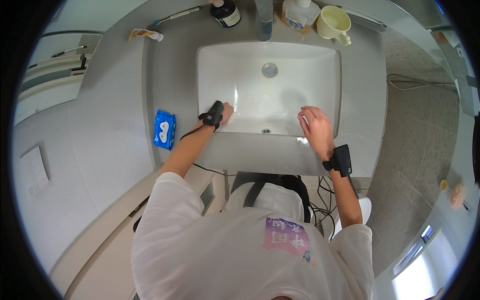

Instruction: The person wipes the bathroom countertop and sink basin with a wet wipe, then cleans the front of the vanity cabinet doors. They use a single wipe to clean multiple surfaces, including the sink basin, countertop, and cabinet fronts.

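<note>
Before me a white ceramic sink is set into a grey countertop. My left hand is inside the basin at its front left corner, with the fingers curled down. Its palm side is hidden, so I cannot tell whether anything is in it. Above the basin's front right part hovers my right hand, fingers bent, thumb apart, nothing visible in it. Both wrists carry black strapped devices. A round metal drain stopper sits toward the back of the basin, and a small overflow hole is in its front wall.
A faucet stands behind the basin, between a dark pump bottle and a clear soap bottle. Beside the latter is a yellow cup. A toothbrush, toothpaste tube and blue wipes pack lie left.
</note>
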Demonstrator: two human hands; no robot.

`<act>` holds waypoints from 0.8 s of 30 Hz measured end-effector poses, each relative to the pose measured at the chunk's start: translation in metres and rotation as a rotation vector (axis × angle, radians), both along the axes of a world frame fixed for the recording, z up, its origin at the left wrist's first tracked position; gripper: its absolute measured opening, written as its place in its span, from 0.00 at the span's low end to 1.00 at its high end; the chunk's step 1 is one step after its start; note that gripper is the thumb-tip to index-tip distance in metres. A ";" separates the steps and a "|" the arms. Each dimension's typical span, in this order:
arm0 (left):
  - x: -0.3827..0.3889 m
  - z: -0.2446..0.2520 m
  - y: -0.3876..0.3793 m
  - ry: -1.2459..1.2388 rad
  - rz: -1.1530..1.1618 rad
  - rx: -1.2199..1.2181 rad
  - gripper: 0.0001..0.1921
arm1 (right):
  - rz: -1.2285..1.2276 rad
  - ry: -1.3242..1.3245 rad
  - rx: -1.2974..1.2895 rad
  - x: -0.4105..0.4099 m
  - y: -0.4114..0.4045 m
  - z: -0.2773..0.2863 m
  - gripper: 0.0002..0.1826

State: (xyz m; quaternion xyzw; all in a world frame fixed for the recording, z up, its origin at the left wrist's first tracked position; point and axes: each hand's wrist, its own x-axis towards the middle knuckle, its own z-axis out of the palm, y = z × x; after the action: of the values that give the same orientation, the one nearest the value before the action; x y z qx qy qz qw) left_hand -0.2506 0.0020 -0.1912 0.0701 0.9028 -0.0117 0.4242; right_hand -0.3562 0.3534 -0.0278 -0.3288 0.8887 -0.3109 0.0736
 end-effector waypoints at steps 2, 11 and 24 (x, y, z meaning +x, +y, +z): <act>-0.006 0.013 0.016 0.013 0.075 0.138 0.06 | 0.001 0.000 0.032 -0.002 0.005 -0.004 0.07; -0.029 0.053 0.085 0.115 0.124 0.558 0.07 | 0.016 -0.025 0.099 0.001 0.012 -0.015 0.07; -0.058 0.059 0.152 0.039 0.159 1.106 0.09 | 0.004 -0.011 0.156 -0.008 0.028 -0.022 0.05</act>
State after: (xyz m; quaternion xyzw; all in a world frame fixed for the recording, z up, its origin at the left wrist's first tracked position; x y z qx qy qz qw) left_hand -0.3087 0.1545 -0.1319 0.2134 0.7847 0.4944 0.3072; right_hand -0.3639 0.3810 -0.0498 -0.3223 0.9091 -0.2422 0.1045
